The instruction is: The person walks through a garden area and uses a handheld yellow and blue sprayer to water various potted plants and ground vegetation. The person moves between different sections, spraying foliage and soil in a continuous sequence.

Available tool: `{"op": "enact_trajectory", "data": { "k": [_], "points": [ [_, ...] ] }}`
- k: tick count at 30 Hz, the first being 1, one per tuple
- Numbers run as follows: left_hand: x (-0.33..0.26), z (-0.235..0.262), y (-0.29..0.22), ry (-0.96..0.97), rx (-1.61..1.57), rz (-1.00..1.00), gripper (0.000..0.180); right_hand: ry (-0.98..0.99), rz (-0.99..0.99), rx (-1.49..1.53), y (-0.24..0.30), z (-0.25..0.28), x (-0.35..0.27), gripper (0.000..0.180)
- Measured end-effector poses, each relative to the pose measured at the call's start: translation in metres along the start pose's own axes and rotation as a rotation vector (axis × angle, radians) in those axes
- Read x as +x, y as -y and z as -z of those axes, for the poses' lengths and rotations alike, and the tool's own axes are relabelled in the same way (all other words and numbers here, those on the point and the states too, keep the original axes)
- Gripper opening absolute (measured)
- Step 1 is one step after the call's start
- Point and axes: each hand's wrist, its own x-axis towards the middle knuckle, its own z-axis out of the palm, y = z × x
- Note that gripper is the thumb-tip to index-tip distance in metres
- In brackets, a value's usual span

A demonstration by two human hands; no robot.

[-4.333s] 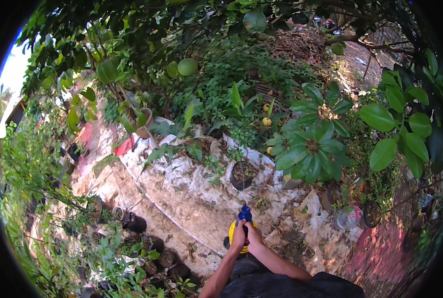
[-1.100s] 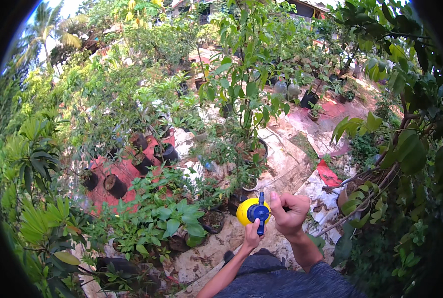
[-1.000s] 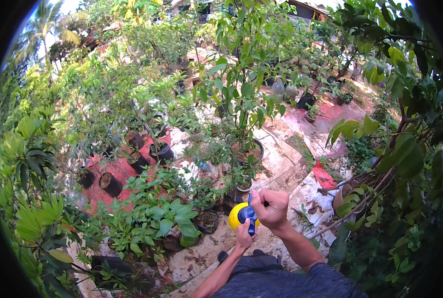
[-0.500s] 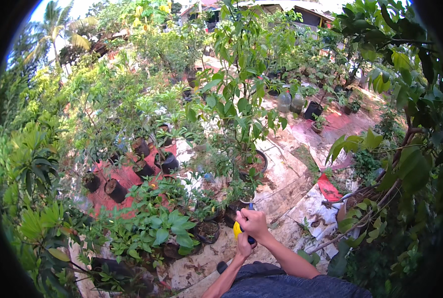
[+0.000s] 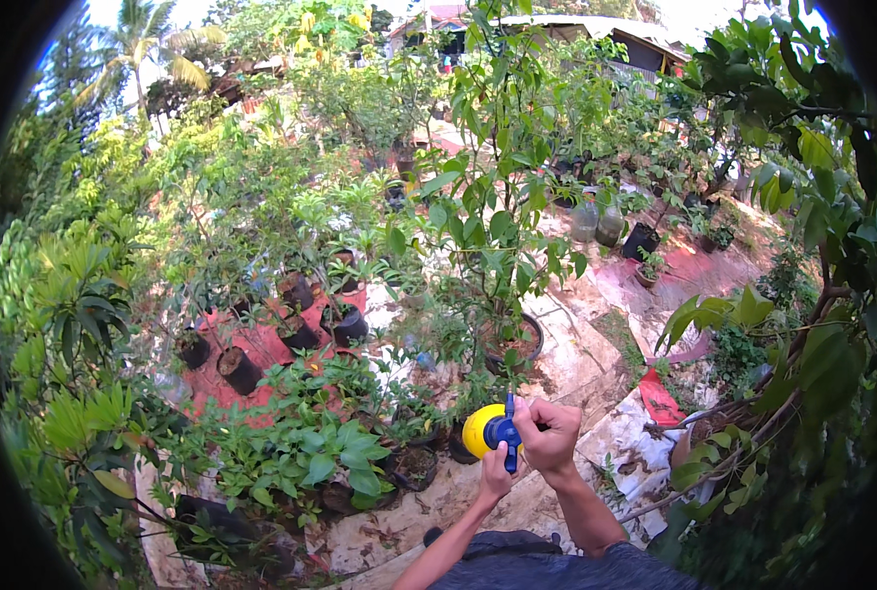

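A pump sprayer with a round yellow bottle (image 5: 479,433) and a blue top (image 5: 502,431) is held out in front of my body. It is tipped, so its top faces up toward me and its blue nozzle points away. My left hand (image 5: 497,475) is closed on it from below, the thumb against the blue part. On the right side of the top, my right hand (image 5: 550,438) is a fist that seems to grip the pump handle. The fingers hide the handle itself. Just beyond the sprayer stands a tall leafy plant in a round black pot (image 5: 519,344).
Several black plant bags (image 5: 238,370) stand on red sheeting at the left. A broad-leaved bush (image 5: 335,452) grows close on my left. Branches (image 5: 802,334) hang in from the right. Two large plastic bottles (image 5: 596,222) stand farther back, near a black pot (image 5: 641,240).
My right fist has moved off the sprayer to the right. The yellow bottle and blue top, mostly covered before, now show. The view has shifted slightly.
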Motion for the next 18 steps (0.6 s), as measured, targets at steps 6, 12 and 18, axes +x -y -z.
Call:
{"op": "enact_trajectory", "data": {
  "k": [6,12,18],
  "points": [
    [0.002,-0.002,-0.011,0.035,-0.174,0.076,0.064,-0.015,0.107,0.068,0.027,0.001,0.027,0.038],
    [0.005,0.011,-0.021,0.145,-0.225,0.080,0.061,0.006,0.211,-0.020,0.016,0.001,0.031,0.036],
    [-0.003,0.009,-0.024,0.104,-0.231,0.121,0.059,0.058,0.081,-0.078,-0.020,-0.023,0.015,0.033]
  ]
}}
